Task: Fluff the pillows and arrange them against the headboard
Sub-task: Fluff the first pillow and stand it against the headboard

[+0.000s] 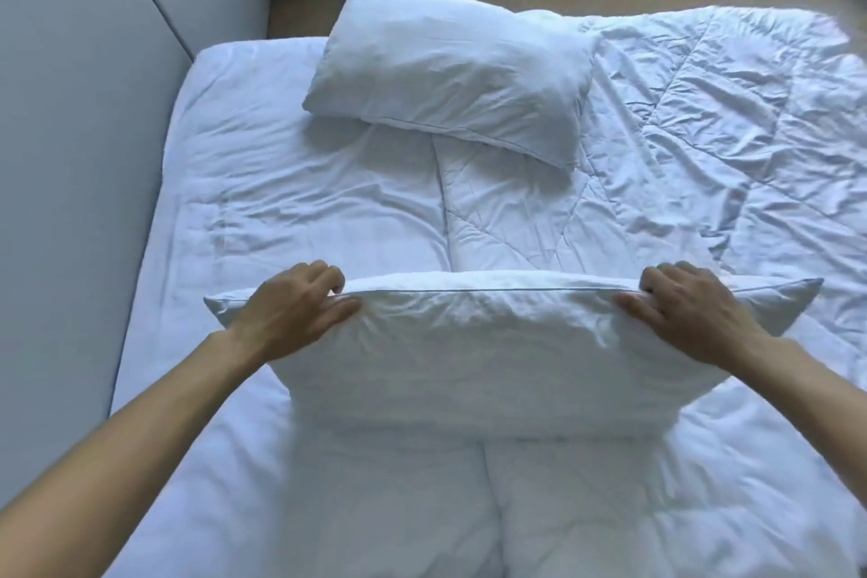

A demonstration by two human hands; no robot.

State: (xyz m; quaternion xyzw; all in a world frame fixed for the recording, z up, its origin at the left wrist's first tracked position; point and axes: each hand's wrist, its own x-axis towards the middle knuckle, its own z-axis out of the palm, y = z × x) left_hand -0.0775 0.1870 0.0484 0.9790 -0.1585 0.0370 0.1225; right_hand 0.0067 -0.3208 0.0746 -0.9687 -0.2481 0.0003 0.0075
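White near pillow (492,357), at 6 o'clock over the bed (225,202), is pinched along its top seam by the left hand (291,310) and right hand (694,319), while the second pillow (450,75) lies at 12; such shallow grips could slip mid-shake, dropping it.

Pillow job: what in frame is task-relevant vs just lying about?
Job: near pillow, gripped by left hand and right hand; far pillow.
Lying about: crumpled quilt; sheet; grey panel at left.
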